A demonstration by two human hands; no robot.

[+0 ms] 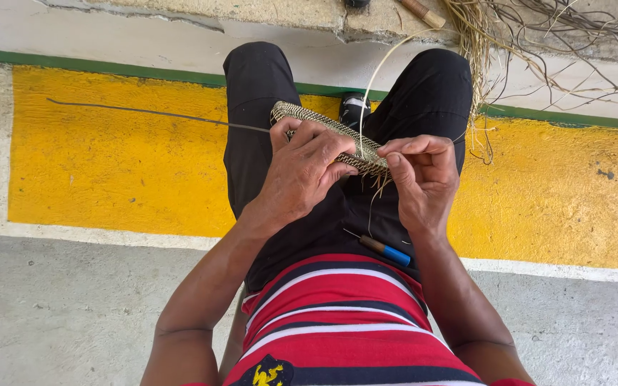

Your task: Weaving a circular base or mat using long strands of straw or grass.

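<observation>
Straw-coloured woven strip (323, 132) lies across the person's lap, its long axis running on a slant from up by the left knee down toward the right thigh. Both hands meet on it over the black trousers (259, 93), so neither has any reach to make; the working end is the lower right end, where loose fibre tips fray out below the weave.

Left hand (298, 175) covers the middle of the strip from above, palm down, fingers curled over the far edge and thumb tucked under: a closed grip on the woven strip, steadying it. Right hand (423, 179) sits just beside the frayed end, wrist bent inward, thumb and forefinger pinched shut on a pale strand (377, 78) that arcs up and away toward the bundle of dry fibres (509, 36) on the concrete ledge. So the strand lies above and beyond the right grip, and the strip's end touches its fingertips.

A thin dark stalk (144, 113) sticks out from the strip's upper end, well past the left knee, over the yellow painted floor (109, 171). A small tool with a blue handle (388, 251) rests on the lap, just below the right wrist, untouched.
</observation>
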